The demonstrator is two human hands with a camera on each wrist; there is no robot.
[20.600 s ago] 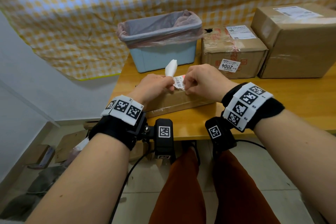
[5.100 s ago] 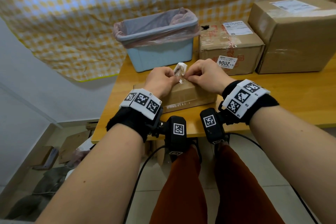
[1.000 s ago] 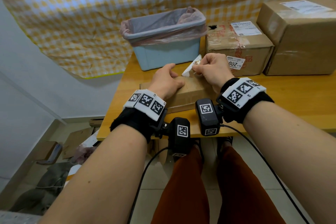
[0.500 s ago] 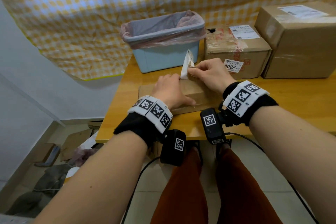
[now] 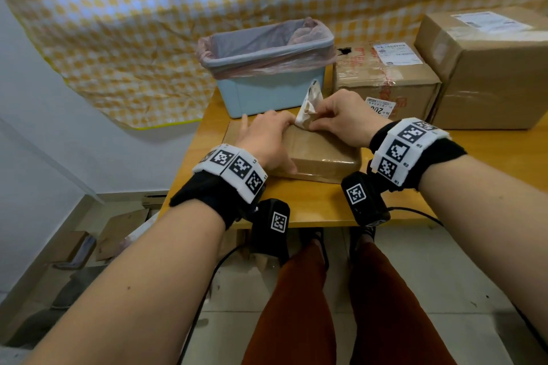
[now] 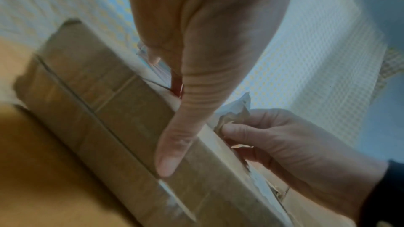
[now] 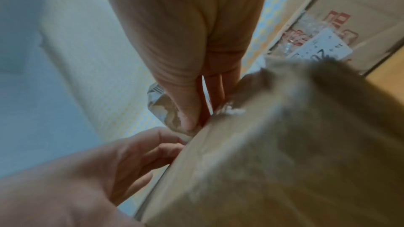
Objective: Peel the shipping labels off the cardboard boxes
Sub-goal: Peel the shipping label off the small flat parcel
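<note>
At the centre of the head view, the left hand (image 5: pixel 268 139) is lying flat with straightened fingers on the flat cardboard box (image 5: pixel 320 154), probably pinning it to the wooden table (image 5: pixel 489 151) so it cannot lift with the pull. The right hand (image 5: pixel 345 118) is pinching the crumpled shipping label (image 5: pixel 310 104), which is standing up from the box's far edge, apparently almost torn free. Just above them, the lined blue bin (image 5: pixel 267 68) is waiting for the scrap, while two more labelled boxes (image 5: pixel 385 77) are sitting at the upper right.
</note>
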